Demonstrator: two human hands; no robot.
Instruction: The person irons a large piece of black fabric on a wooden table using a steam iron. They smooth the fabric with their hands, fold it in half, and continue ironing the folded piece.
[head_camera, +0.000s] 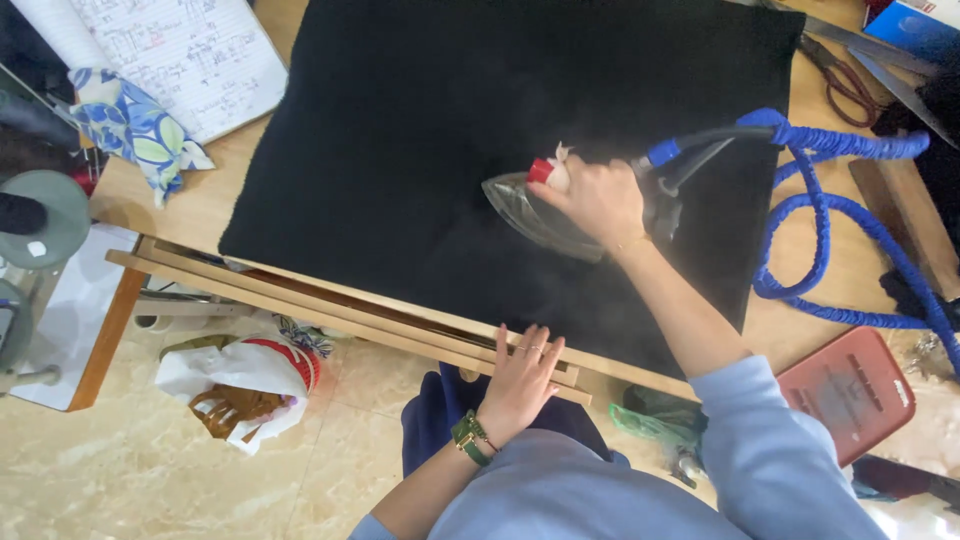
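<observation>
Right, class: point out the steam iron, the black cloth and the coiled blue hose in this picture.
steam iron (525, 212), head view, on its shiny metal body near the tip.
black cloth (400, 120), head view, on the bare middle of the fabric.
coiled blue hose (820, 215), head view, on a loop right of the cloth.

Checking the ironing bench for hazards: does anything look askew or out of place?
The blue hose loops loosely beside the black cloth, trailing from the steam iron under the right hand. A plastic bag lies slumped on the floor. Left hand rests on the table edge.
</observation>
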